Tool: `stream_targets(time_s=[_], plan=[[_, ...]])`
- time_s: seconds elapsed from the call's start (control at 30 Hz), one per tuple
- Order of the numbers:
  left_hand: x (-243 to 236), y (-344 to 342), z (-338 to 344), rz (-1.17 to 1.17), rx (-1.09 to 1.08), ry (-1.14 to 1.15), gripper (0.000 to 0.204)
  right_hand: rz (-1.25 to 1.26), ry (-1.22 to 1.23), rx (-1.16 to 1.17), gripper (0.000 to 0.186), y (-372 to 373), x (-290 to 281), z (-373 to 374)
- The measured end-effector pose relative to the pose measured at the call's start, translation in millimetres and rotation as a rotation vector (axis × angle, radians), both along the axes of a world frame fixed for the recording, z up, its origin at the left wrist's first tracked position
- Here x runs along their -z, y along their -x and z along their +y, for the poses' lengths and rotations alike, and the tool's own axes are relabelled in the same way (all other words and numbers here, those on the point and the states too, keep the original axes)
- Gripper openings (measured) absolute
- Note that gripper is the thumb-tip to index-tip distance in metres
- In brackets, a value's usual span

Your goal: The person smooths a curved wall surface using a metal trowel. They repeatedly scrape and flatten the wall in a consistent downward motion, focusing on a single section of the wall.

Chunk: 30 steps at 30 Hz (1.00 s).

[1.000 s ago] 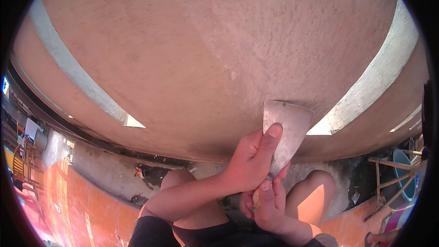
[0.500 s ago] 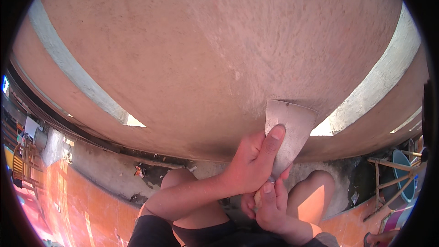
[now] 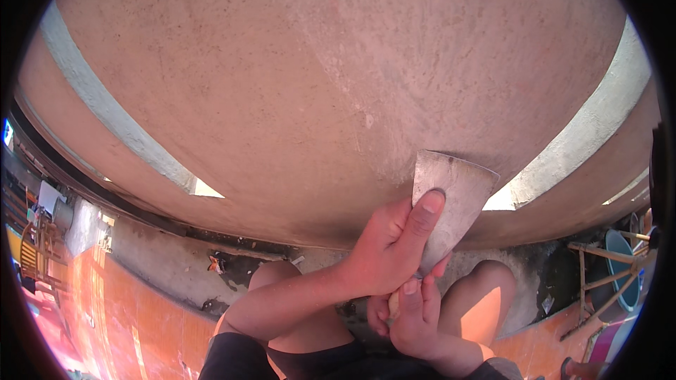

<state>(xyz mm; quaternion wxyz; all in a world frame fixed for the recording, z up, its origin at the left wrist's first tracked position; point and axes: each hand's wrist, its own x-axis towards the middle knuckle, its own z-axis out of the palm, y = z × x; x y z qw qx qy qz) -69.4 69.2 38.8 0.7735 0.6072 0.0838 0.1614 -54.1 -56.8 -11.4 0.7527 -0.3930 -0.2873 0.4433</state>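
A wide metal scraper (image 3: 458,190) leans with its broad edge against the pinkish-brown wall (image 3: 253,84). My left hand (image 3: 384,250) is closed around the lower blade, its thumb pressed flat on the metal. Lower down, my right hand (image 3: 415,320) grips the short, pale handle (image 3: 394,305), mostly covered by the fingers. A rougher, paler patch (image 3: 366,119) runs up the wall above the blade.
Pale grey bands (image 3: 113,105) cross the wall at left and right. My bent knees (image 3: 486,295) are close beneath it. At the right stands a wooden frame (image 3: 598,281) with a blue-green basin (image 3: 623,271). Orange flooring (image 3: 141,309) and a wooden chair (image 3: 32,246) lie left.
The scraper's broad edge has shifted slightly right along the wall. Both hands keep their hold on it.
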Motion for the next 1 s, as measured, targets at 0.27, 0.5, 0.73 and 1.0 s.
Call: stream_targets(time_s=[0.27, 0.5, 0.73, 1.0], plan=[[9.7, 3.0, -0.3, -0.021, -0.002, -0.053, 0.056, 0.008, 0.024, -0.010, 0.031, 1.6, 4.6, -5.7], [3.3, 3.8, 3.5, 0.010, 0.021, -0.038, 0.058, 0.022, 0.020, 0.006, 0.032, 5.3, 4.6, 0.1], [3.5, 1.6, 4.4, -0.028, -0.035, -0.109, 0.058, 0.003, -0.025, -0.009, 0.033, 6.2, 1.6, 3.9], [2.1, 9.7, -2.5, -0.073, -0.019, -0.102, 0.055, -0.012, 0.023, -0.005, 0.030, 8.9, 3.2, -6.8]])
